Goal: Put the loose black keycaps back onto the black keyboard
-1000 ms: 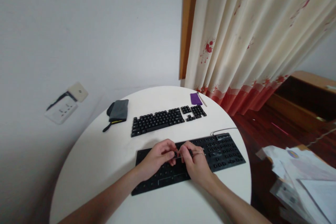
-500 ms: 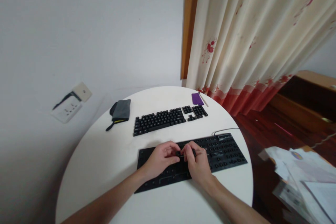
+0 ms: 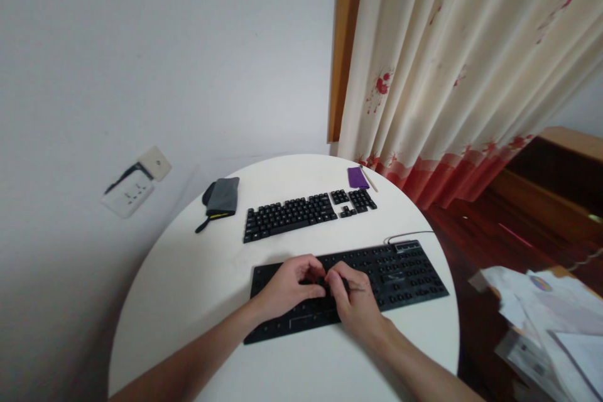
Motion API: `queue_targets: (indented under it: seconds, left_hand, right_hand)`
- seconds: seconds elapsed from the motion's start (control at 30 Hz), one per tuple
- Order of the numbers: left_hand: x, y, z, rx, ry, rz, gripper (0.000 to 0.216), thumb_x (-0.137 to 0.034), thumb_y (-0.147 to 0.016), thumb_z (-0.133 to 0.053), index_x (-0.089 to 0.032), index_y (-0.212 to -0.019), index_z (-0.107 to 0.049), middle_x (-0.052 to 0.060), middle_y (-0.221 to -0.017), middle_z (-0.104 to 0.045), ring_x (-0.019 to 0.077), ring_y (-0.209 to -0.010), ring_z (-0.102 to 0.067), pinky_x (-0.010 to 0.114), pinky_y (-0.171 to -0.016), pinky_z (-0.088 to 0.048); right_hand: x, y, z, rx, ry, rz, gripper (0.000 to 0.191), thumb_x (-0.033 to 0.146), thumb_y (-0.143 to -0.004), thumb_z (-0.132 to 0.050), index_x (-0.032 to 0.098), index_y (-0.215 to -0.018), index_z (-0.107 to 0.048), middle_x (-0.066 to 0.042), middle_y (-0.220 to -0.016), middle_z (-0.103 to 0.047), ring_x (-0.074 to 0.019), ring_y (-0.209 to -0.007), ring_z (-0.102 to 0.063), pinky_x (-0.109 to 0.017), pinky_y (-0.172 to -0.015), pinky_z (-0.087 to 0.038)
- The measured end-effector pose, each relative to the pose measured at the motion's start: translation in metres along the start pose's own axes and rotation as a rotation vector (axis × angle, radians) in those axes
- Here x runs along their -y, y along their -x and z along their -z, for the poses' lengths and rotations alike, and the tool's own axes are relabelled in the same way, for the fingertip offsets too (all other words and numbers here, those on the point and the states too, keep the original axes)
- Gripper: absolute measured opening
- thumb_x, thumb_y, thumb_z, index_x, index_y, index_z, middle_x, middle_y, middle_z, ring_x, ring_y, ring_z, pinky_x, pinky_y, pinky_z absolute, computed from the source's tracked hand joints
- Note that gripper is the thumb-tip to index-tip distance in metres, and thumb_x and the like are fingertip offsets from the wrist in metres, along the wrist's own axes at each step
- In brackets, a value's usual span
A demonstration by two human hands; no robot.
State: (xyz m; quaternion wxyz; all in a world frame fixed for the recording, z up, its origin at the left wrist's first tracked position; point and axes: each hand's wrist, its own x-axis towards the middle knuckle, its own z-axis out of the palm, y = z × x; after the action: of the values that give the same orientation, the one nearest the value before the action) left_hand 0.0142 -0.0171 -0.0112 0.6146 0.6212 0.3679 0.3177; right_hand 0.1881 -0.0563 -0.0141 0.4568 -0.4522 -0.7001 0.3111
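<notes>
I had the white tabletop [image 3: 188, 326] in view, its near edge cut off. On it lay the black keyboard base [image 3: 417, 273], long axis running left to right, right end angled slightly away; its middle was partly hidden from me. Beyond it sat the black keycaps [image 3: 292, 215]. Over the base, the left hand [image 3: 288, 287] and right hand [image 3: 357, 299] nearly met. The right fingers pinched a thin tool [image 3: 347, 285], mostly covered; the left thumb and forefinger closed about a small dark piece [image 3: 321, 281], too blurred to identify.
</notes>
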Motion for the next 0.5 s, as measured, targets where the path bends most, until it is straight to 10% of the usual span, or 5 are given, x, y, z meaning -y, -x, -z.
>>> queue_targets:
  seconds: [0.27, 0.5]
  left_hand:
    - [-0.005, 0.004, -0.003, -0.167, -0.332, -0.281, 0.009, -0.024, -0.080, -0.072, -0.021, -0.088, -0.076, 0.007, -0.097, -0.069, 0.0210, -0.093, -0.063, 0.034, -0.088, -0.048]
    - [-0.004, 0.001, -0.001, -0.210, -0.013, -0.187, 0.015, -0.024, -0.075, -0.076, -0.015, -0.085, -0.069, 0.005, -0.091, -0.064, 0.0166, -0.081, -0.063, 0.029, -0.075, -0.052]
  right_hand:
    - [-0.009, -0.005, -0.002, -0.205, -0.177, -0.297, 0.036, 0.037, -0.097, -0.041, 0.018, -0.070, -0.055, 0.003, -0.058, -0.049, -0.0127, -0.057, -0.047, -0.025, -0.058, -0.036]
    - [-0.004, -0.006, 0.010, -0.082, -0.050, 0.016, 0.023, 0.021, -0.097, -0.038, 0.020, -0.089, -0.059, -0.005, -0.089, -0.057, -0.0169, -0.084, -0.055, -0.029, -0.077, -0.043]
